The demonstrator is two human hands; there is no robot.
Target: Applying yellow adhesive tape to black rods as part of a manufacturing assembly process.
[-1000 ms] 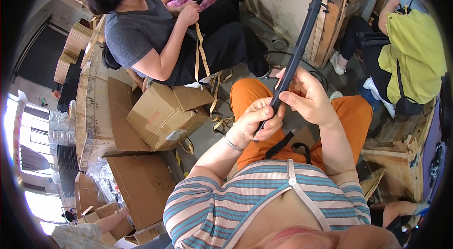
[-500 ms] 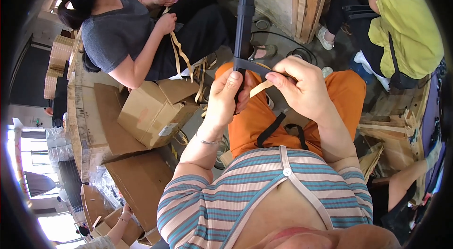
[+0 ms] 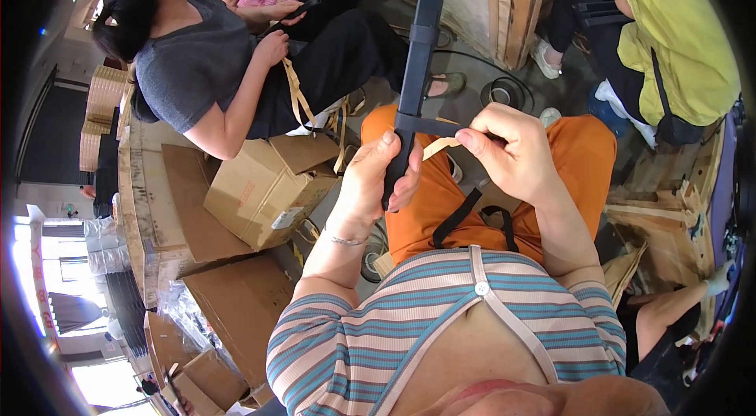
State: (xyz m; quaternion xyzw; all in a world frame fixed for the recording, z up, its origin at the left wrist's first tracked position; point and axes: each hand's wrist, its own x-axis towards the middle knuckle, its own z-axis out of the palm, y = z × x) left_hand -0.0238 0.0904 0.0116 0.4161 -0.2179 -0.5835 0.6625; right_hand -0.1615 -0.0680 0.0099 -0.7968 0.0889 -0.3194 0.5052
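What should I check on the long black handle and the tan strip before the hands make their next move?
1. Left hand wrapped firmly around long black tubular handle: ok.
2. Right hand pinching flat tan paper strip: ok.
3. Strip reaches the handle: ok.
4. Strip wound tight around it: cannot tell.
5. Black strap loops on the orange lap hanging free of both hands: ok.
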